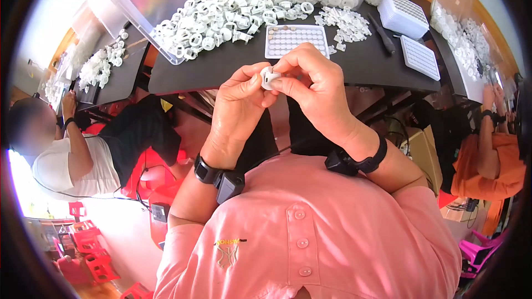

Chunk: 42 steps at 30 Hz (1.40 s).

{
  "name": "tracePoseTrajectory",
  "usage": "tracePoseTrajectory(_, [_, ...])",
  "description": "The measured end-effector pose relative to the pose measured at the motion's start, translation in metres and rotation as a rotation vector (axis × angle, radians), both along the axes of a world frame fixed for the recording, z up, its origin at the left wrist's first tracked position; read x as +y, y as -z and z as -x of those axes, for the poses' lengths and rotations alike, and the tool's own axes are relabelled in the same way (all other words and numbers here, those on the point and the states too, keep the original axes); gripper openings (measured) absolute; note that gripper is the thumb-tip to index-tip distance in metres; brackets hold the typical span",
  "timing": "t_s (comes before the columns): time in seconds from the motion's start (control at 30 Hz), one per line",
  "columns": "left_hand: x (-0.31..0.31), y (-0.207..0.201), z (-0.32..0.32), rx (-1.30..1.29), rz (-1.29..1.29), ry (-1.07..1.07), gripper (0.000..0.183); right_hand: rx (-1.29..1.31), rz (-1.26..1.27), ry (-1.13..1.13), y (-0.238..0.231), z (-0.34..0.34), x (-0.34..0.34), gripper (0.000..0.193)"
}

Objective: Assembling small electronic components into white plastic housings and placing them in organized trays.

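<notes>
My left hand (pixel 237 98) pinches the small white plastic part (pixel 267 78) from the left; my right hand (pixel 321 84) pinches it from the right. It is raised close by the worktop (pixel 180 80). Better I keep both wrists steady and press lightly, evenly.

white part (pixel 269 73): partly hidden | slot (pixel 266 79): perhaps hollow, unclear | red stool (pixel 137 292): cropped

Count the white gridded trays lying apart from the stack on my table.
2: one tray just beyond the right hand, a second one farther right, in front of the stack. Another could be hidden beneath either.
</notes>
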<state>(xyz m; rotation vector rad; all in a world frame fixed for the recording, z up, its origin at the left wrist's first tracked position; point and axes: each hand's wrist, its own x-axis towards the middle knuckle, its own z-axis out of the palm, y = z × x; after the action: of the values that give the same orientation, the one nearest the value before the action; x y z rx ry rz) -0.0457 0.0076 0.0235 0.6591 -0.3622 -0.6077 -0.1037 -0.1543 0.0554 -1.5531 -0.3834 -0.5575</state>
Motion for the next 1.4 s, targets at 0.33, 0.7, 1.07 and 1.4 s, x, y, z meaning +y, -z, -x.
tracePoseTrajectory(0.33, [0.006, -0.008, 0.031, -0.041, 0.02, -0.006, 0.022, -0.236, 0.313, 0.144, -0.013, 0.031, 0.0, 0.018])
tracePoseTrajectory(0.7, [-0.013, -0.018, 0.021, -0.093, -0.051, 0.003, 0.026, -0.068, 0.273, -0.011, -0.022, 0.017, -0.03, 0.013])
tracePoseTrajectory(1.07, [-0.041, -0.013, -0.007, -0.039, -0.129, -0.057, 0.029, 0.071, 0.028, 0.002, -0.029, -0.004, -0.079, 0.011])
tracePoseTrajectory(1.4, [-0.031, -0.008, -0.03, 0.003, -0.113, -0.161, 0.035, 0.139, -0.087, 0.129, -0.028, 0.014, -0.122, 0.014])
